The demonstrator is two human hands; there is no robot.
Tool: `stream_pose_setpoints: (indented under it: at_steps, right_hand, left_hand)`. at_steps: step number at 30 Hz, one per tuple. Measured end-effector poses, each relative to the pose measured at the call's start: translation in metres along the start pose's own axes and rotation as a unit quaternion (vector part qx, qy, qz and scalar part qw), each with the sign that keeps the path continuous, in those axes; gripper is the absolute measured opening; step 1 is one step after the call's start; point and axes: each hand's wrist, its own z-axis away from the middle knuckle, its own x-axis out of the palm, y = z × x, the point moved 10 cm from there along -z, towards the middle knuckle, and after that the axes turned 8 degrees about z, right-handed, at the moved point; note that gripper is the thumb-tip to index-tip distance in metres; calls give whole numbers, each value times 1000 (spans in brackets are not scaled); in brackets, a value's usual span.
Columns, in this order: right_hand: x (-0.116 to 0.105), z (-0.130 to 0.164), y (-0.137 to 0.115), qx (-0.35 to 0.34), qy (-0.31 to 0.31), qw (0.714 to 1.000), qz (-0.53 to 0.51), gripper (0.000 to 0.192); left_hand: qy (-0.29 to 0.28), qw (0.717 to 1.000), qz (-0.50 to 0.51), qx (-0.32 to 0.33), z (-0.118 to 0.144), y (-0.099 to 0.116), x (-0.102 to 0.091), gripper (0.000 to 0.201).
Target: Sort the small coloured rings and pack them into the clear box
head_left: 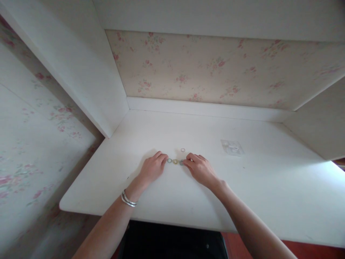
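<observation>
Rings [175, 159], three small ones, lie in a short row directly between the hands, set out so that each end of the row falls under a set of fingertips. The left hand [154, 165] has its fingers drawn narrow against the outer edge of the greenish ring [169, 162], while the right hand [198, 168] brings thumb and forefinger close together at the grey ring [181, 162]; the yellow ring [175, 164] sits untouched in the middle. Flanking the row this way probably lets the two ends be steadied or nudged without disturbing the centre. The pieces are tiny in this view, so I cannot tell whether either hand truly pinches its ring or only rests against it. Just beyond the hands, a thin ring [183, 151] lies apart from the row, perhaps there to stay within easy reach. Farther off, beyond and to the right of the right hand, a clear plastic packet [231, 148] lies flat on the white surface [269, 187], seemingly out of the fingers' way. Behind the left hand, a silver bracelet [129, 203] circles the wrist, well clear of the rings.
</observation>
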Motion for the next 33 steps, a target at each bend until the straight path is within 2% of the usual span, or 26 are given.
stream_pose_setpoints:
  at_steps: [8,11,14,16,19,23,27,33]
  right_hand:
    - [0,-3,-6,-17,-7,1000,25,21]
    - [-9,0,-4,-8,13,1000,4,23]
    - [-20,7,7,40,59,995,-63,25]
    - [-24,16,25,106,108,979,-139,25]
    - [-13,36,64,232,177,923,-250,27]
    - [10,59,108,360,203,856,-311,34]
    - [18,66,127,397,203,829,-337,37]
    - [20,64,125,387,190,832,-350,38]
  left_hand:
    - [12,1000,11,9,0,1,-2,29]
    - [17,1000,18,7,-2,-4,-4,29]
    - [31,999,36,-1,-4,-11,-11,28]
    - [38,998,49,-5,-6,-12,-14,27]
    - [26,998,54,3,-12,-4,-11,26]
    - [-11,999,37,26,-27,21,-1,25]
    - [-49,997,1,61,-52,46,10,25]
    - [-122,986,-54,95,-83,59,37,22]
